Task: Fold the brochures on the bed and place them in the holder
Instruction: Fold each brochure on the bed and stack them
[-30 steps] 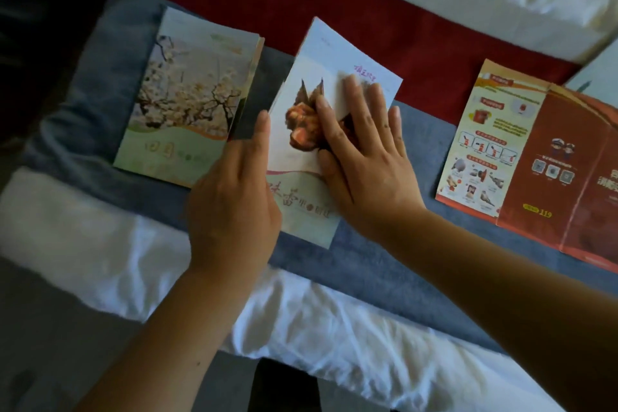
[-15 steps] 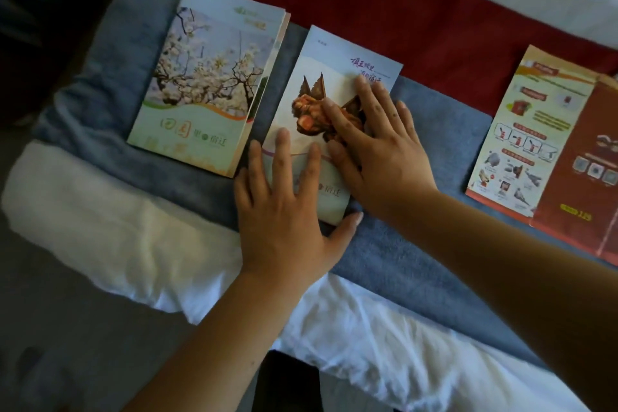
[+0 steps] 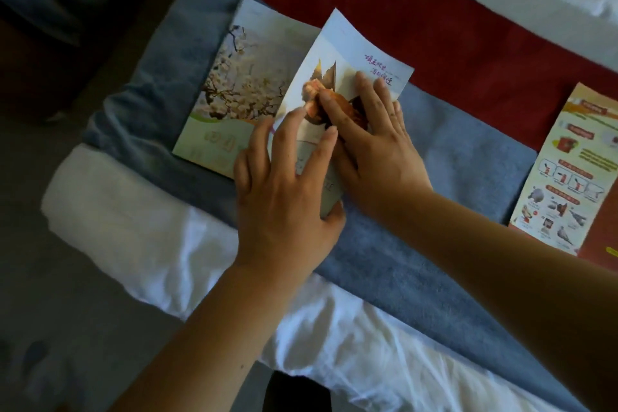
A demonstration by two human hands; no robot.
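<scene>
So, the middle brochure (image 3: 351, 53) has slid left in the last half second. It now overlaps the blossom brochure (image 3: 240, 84), and its left edge is curling up. Our left hand (image 3: 287, 197) has its fingers fanned on top and the thumb hooked at the near corner, pinching it. Our right hand (image 3: 374, 150) lies flat on it, fingers slightly spread. We'd guess it's folded and about to be lifted, though there's no holder in view. The orange brochure (image 3: 565, 184) waits unfolded farther right along the near edge of the bed (image 3: 334, 344), with open blue towel (image 3: 468, 170) between.
</scene>
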